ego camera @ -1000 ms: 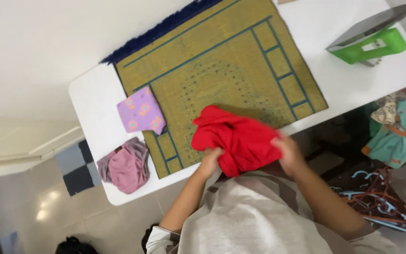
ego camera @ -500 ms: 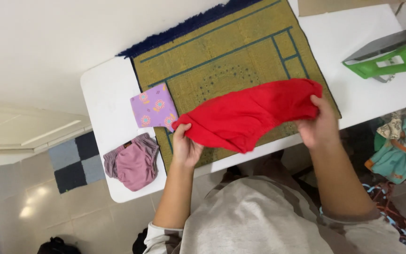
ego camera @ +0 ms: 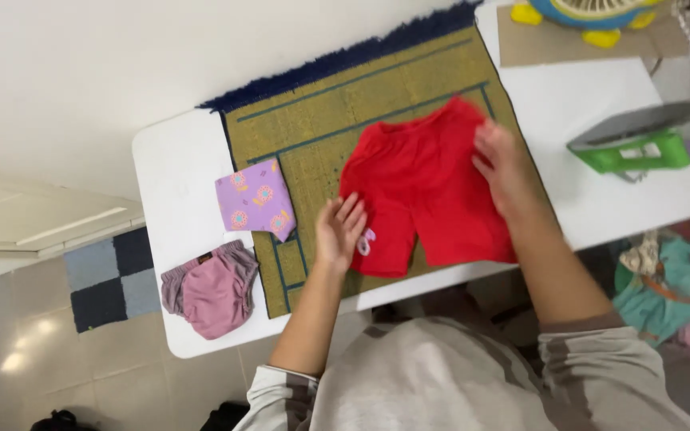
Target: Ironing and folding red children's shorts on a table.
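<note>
Matt red cloth shorts (ego camera: 429,191) lie on a rough woven mat (ego camera: 321,120) atop a smooth white table (ego camera: 177,168).

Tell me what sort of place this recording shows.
Probably a home ironing corner: a white table topped with a woven olive mat, a green clothes iron standing by, red cotton shorts spread flat, and loose clothing heaped on the tiled floor.

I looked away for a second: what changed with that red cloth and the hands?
The red shorts, bunched, then stretched in the air, now lie flat on the woven mat. The left hand and right hand press on them, no longer gripping. The purple cloth, pink underwear and green iron stayed put.
</note>
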